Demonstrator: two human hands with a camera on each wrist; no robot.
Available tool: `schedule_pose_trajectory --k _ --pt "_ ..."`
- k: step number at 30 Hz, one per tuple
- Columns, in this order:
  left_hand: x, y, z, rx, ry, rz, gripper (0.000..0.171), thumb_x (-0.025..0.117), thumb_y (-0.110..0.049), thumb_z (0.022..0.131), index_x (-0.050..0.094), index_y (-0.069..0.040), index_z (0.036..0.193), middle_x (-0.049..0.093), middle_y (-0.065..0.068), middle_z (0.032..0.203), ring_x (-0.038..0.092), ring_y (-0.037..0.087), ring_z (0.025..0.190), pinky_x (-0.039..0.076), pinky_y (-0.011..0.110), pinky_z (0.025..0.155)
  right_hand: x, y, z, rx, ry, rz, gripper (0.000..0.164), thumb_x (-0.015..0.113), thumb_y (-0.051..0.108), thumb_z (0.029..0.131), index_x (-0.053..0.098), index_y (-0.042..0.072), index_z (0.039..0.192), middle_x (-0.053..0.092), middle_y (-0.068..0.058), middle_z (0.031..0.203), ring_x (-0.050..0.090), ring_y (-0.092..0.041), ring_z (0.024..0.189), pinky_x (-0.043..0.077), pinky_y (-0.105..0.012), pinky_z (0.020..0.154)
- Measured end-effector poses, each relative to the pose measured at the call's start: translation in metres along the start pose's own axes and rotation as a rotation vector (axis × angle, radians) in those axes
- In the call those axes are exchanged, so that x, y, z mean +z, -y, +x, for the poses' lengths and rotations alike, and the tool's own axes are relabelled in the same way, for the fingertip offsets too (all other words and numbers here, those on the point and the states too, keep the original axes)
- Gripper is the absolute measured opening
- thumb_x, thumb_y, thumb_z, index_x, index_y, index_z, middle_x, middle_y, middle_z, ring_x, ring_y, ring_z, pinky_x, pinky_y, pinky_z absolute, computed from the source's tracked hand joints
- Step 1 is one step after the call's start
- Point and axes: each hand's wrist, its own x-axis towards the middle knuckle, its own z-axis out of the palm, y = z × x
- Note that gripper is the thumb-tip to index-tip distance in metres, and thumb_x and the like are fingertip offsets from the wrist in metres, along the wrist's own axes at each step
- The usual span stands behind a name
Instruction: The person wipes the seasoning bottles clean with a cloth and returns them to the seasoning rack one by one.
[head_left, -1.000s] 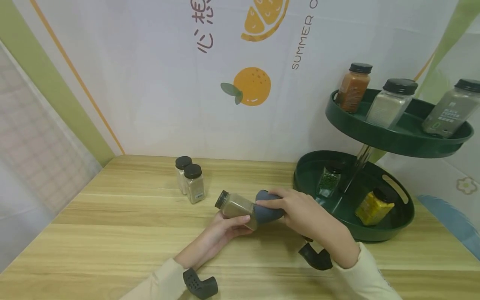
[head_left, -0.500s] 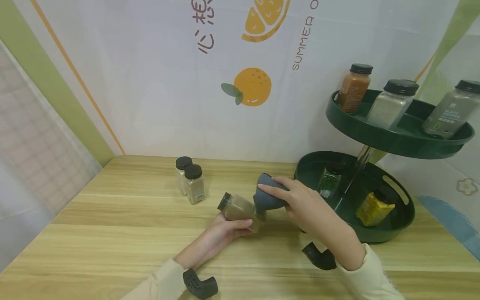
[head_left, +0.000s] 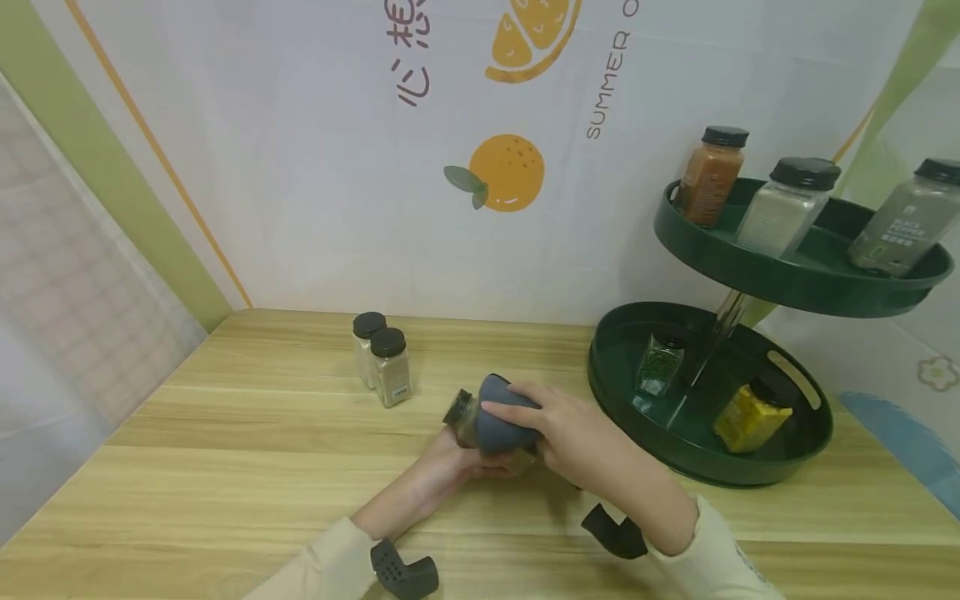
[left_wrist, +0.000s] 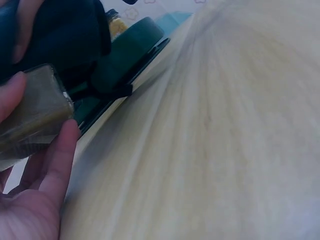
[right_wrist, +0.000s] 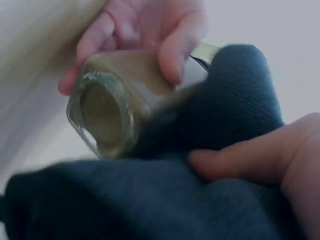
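Note:
My left hand (head_left: pixel 446 471) holds a clear square spice jar (right_wrist: pixel 132 75) of brownish powder, tilted above the table, with its black cap (head_left: pixel 459 407) toward the upper left. In the right wrist view the jar's base faces the camera, and a thumb lies along its side. My right hand (head_left: pixel 577 437) grips a folded dark blue cloth (head_left: pixel 504 423) and presses it on the jar, covering most of the body in the head view. Two black-capped jars of pale powder, a rear jar (head_left: pixel 365 354) and a front jar (head_left: pixel 392 371), stand beyond my left hand.
A two-tier green rack (head_left: pixel 802 279) stands on the wooden table (head_left: pixel 225 467) at the right. Its upper tray bears an orange jar (head_left: pixel 708 183), a pale jar (head_left: pixel 780 217) and a black pepper jar (head_left: pixel 903 225). A green-flake jar (head_left: pixel 660 362) and yellow jar (head_left: pixel 750 421) lean below.
The blue cloth in my right hand went up off the jar's base end, then down and left over the body toward the cap. My left hand keeps its hold, nearly still.

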Motion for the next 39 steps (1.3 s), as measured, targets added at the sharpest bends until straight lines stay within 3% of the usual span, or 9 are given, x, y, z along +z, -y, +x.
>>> schedule_pose_trajectory --k 5,14,20,22,25,28,30,33,39 --pt "0.001 -0.002 -0.001 -0.016 -0.069 -0.083 0.065 0.058 0.002 0.083 0.027 -0.007 0.139 0.044 0.011 0.132 0.057 0.016 0.107 0.048 0.042 0.095 -0.011 -0.005 -0.005 0.062 0.095 0.012 0.066 0.061 -0.009 0.075 0.058 0.031 0.127 0.054 -0.007 0.13 0.055 -0.027 0.115 0.05 -0.044 0.09" --pt "0.002 -0.001 0.0 -0.02 -0.069 -0.103 0.057 0.064 -0.002 0.083 0.034 -0.008 0.131 0.051 0.007 0.123 0.058 0.019 0.104 0.048 0.042 0.094 -0.024 -0.015 -0.014 0.074 0.146 0.027 0.065 0.056 -0.017 0.07 0.066 0.027 0.117 0.058 -0.004 0.122 0.058 -0.024 0.108 0.052 -0.044 0.087" --pt "0.003 -0.001 -0.002 -0.03 -0.059 -0.084 0.062 0.064 -0.001 0.082 0.032 -0.007 0.134 0.048 0.013 0.13 0.056 0.022 0.111 0.047 0.042 0.097 -0.038 -0.023 -0.021 0.173 0.206 0.02 0.064 0.056 -0.016 0.072 0.065 0.028 0.117 0.057 -0.008 0.127 0.057 -0.03 0.111 0.052 -0.045 0.084" --pt "0.003 -0.002 -0.002 -0.034 -0.046 -0.068 0.064 0.065 -0.002 0.081 0.031 -0.007 0.135 0.047 0.015 0.132 0.055 0.023 0.114 0.046 0.041 0.098 -0.041 -0.026 -0.022 0.208 0.172 0.0 0.063 0.056 -0.014 0.075 0.063 0.027 0.121 0.056 -0.01 0.127 0.058 -0.031 0.11 0.052 -0.045 0.083" --pt "0.002 -0.002 -0.003 -0.051 -0.033 -0.025 0.065 0.067 -0.002 0.08 0.032 -0.006 0.135 0.048 0.014 0.132 0.055 0.022 0.114 0.046 0.038 0.098 -0.037 -0.026 -0.02 0.199 0.05 -0.011 0.063 0.058 -0.011 0.079 0.056 0.026 0.129 0.057 -0.011 0.126 0.059 -0.032 0.107 0.052 -0.047 0.083" --pt "0.001 -0.001 -0.002 -0.058 -0.025 0.018 0.066 0.067 -0.001 0.079 0.035 -0.004 0.135 0.051 0.012 0.129 0.057 0.02 0.111 0.045 0.035 0.098 -0.025 -0.019 -0.013 0.117 -0.108 0.007 0.066 0.06 -0.01 0.08 0.05 0.026 0.134 0.056 -0.01 0.126 0.06 -0.03 0.107 0.052 -0.045 0.083" --pt "0.0 -0.001 -0.001 -0.05 -0.01 0.042 0.068 0.066 0.0 0.078 0.034 -0.006 0.138 0.052 0.009 0.13 0.056 0.018 0.111 0.045 0.033 0.098 -0.014 -0.011 -0.007 0.043 -0.168 0.018 0.068 0.062 -0.009 0.08 0.047 0.026 0.136 0.055 -0.009 0.128 0.059 -0.029 0.109 0.052 -0.044 0.084" --pt "-0.001 -0.001 0.0 -0.026 0.0 0.072 0.071 0.066 0.001 0.077 0.035 -0.009 0.14 0.051 0.005 0.131 0.054 0.016 0.113 0.044 0.031 0.098 0.001 -0.001 0.001 -0.028 -0.151 0.037 0.068 0.063 -0.006 0.08 0.045 0.026 0.138 0.054 -0.01 0.129 0.058 -0.029 0.111 0.052 -0.043 0.087" --pt "-0.003 -0.001 0.002 -0.013 -0.018 0.086 0.073 0.066 0.004 0.075 0.036 -0.008 0.14 0.048 0.005 0.136 0.05 0.015 0.116 0.042 0.029 0.099 0.008 0.001 0.003 -0.014 -0.034 0.08 0.067 0.064 -0.009 0.076 0.05 0.024 0.133 0.056 -0.01 0.125 0.057 -0.031 0.111 0.049 -0.046 0.09"
